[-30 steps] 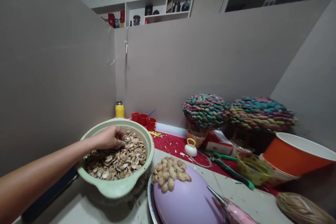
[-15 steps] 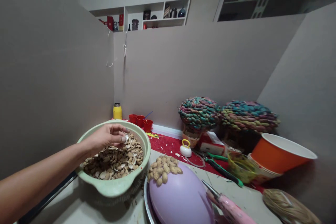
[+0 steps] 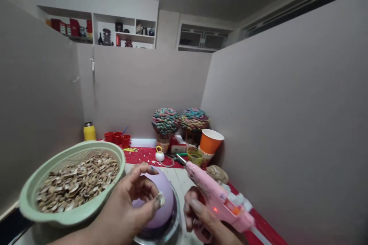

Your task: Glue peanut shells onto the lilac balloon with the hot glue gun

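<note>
My left hand (image 3: 130,204) pinches a small pale peanut shell piece (image 3: 160,199) between thumb and finger, just in front of a purple balloon (image 3: 163,195) that sits in a metal bowl (image 3: 169,233). My right hand (image 3: 205,222) grips a pink hot glue gun (image 3: 218,199), its nozzle pointing up and left, a little to the right of the shell piece. A green colander (image 3: 66,214) heaped with peanut shells (image 3: 77,180) stands at the left.
At the back stand a yellow flask (image 3: 89,131), three red cups (image 3: 117,138), two woven yarn stools (image 3: 179,120), an orange cup (image 3: 211,141) and a yellow-green cup (image 3: 195,156) on a red mat (image 3: 143,155). Grey partitions close in three sides.
My left hand left the colander with a shell piece and came in front of the balloon. My right hand rose into view with the glue gun. The camera pulled back and turned.
</note>
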`<state>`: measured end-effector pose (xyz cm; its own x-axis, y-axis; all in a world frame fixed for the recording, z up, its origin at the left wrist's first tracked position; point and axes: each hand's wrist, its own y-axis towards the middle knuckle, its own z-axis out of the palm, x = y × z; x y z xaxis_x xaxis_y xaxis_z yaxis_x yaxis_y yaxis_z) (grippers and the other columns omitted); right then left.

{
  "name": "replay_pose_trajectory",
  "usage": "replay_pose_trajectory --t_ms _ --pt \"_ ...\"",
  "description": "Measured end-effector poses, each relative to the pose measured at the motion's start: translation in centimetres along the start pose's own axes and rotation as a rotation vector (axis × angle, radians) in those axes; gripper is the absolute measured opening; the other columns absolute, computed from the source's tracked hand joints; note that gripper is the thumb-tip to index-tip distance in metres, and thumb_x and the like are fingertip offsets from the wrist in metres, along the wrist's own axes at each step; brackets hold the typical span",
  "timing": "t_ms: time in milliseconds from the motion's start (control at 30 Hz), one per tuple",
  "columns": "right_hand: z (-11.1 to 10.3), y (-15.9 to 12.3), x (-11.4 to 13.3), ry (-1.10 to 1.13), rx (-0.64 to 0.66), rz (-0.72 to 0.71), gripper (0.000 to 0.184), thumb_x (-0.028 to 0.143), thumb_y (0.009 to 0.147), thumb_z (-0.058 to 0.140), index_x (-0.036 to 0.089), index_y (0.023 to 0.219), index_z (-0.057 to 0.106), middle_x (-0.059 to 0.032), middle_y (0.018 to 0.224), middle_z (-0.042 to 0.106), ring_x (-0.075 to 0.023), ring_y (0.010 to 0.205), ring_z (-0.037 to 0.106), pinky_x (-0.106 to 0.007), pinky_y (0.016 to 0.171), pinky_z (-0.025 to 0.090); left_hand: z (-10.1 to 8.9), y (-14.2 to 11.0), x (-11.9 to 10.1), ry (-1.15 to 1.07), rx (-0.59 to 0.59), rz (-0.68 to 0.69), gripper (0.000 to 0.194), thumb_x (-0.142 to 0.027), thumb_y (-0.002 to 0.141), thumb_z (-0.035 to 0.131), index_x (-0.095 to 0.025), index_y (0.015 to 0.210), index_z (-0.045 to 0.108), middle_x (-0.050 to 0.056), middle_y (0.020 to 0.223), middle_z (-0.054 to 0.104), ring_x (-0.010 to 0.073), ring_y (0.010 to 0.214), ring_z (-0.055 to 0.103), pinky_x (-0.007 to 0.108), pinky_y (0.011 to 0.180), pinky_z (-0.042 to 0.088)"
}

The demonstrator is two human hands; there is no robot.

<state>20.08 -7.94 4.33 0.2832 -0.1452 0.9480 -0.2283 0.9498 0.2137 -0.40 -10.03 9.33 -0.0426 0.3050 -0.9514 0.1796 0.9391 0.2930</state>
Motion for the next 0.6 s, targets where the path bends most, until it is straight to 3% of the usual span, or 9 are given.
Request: replay_pose_trajectory --t_ms 100,233,600 --pt "0.6 -0.7 0.1 -0.028 -0.044 0.009 0.045 0.061 0.078 0.074 0.017 0.085 0.064 0.0011 0.061 0.056 -0.011 0.055 0.045 -0.024 0.056 0.036 2.1 0.3 1.0 0.0 0.016 0.087 0.034 -0.016 0.08 0.064 -0.025 0.11 0.05 -0.003 0.077 0.064 0.0137 0.072 0.06 0.027 0.07 0.048" --pt "0.8 -1.2 0.4 -0.199 -0.115 0.029 0.054 0.07 0.072 0.073 0.017 0.082 0.067 0.0003 0.064 0.057 -0.0137 0.06 0.049 -0.026 0.06 0.039 3.5 0.8 2.2 0.059 0.033 0.181 0.034 -0.017 0.083 0.063 -0.026 0.112 0.049 -0.004 0.075 0.066 0.0127 0.069 0.062 0.024 0.07 0.05" --pt "-0.7 -0.8 -0.4 -0.317 -0.045 0.072 0.051 0.066 0.082 0.063 0.015 0.079 0.064 -0.0042 0.071 0.062 -0.0183 0.068 0.058 -0.03 0.066 0.047 4.2 1.1 4.4 0.286 0.014 0.43 0.056 -0.009 0.085 0.06 -0.039 0.129 0.041 -0.006 0.084 0.066 0.0091 0.075 0.067 0.017 0.075 0.053"
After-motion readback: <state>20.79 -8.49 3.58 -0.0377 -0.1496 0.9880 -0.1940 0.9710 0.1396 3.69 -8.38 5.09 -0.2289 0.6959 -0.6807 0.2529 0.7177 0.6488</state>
